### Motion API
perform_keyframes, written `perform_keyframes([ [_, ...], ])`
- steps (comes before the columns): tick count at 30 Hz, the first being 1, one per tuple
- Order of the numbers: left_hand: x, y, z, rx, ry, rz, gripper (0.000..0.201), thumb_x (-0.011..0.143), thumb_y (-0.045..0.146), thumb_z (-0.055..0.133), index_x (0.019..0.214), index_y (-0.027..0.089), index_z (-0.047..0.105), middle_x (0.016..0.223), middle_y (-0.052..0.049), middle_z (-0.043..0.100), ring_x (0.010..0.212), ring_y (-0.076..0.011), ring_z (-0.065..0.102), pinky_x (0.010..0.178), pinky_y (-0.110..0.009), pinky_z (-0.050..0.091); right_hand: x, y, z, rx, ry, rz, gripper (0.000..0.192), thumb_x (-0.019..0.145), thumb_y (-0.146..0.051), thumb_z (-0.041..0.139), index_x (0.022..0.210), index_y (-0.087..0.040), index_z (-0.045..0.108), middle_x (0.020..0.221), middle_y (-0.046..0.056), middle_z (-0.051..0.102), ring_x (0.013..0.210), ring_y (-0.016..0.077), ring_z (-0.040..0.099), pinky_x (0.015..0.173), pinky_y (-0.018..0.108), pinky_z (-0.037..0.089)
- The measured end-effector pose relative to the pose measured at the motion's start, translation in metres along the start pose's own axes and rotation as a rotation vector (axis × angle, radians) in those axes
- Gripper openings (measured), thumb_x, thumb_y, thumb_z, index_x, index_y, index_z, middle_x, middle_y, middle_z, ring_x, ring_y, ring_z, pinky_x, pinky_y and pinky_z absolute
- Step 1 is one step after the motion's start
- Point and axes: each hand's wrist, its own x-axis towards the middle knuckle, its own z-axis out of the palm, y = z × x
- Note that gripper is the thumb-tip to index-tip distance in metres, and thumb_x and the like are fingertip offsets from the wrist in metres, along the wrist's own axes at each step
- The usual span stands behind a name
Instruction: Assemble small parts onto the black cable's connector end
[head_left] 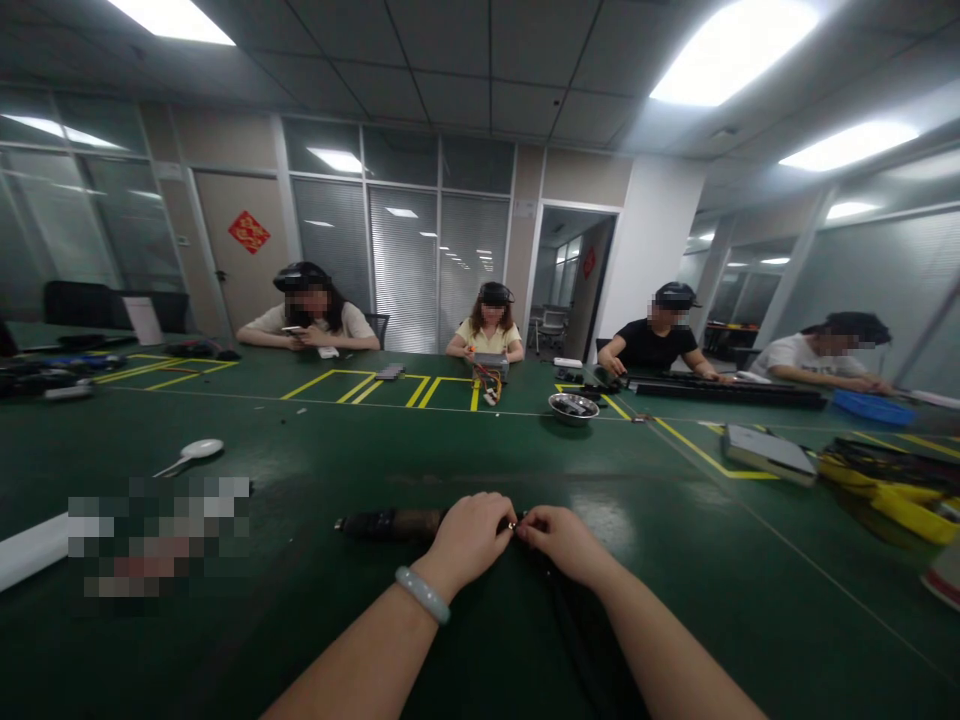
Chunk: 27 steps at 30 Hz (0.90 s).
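A dark, tube-shaped electric screwdriver [401, 524] lies across the green table in front of me, its narrow metal tip pointing left. My left hand [472, 530], with a pale bangle at the wrist, is closed around its rear end. Close by on the right, my right hand [551, 535] has thumb and finger pinched on the end of a black cord [559, 610]. That cord runs down toward the table's near edge. A small shiny metal piece [513, 527] shows between the fingertips of both hands; whether it is joined to the screwdriver is hidden.
Left on the table [337, 620] are a white spoon [202, 449] and a white long object [34, 550]. Ahead stands a metal bowl [574, 408] of small parts. A silver box [769, 452] and yellow trays [911, 508] lie right. Several people sit opposite.
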Motion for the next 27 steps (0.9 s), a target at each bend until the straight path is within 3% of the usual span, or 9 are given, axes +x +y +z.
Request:
perform_keyframes([
  [27, -0.0002, 0.001, -0.0012, -0.003, 0.017, 0.006, 0.009, 0.087, 0.024, 0.053, 0.091, 0.023, 0.061, 0.097, 0.0, 0.064, 0.092, -0.018, 0.058, 0.079, -0.031, 0.042, 0.0001, 0.0019, 0.0006, -0.001, -0.001, 0.006, 0.019, 0.083, -0.035, 0.06, 0.085, -0.019, 0.071, 0.078, 0.002, 0.07, 0.07, 0.0154, 0.062, 0.06, 0.023, 0.04],
])
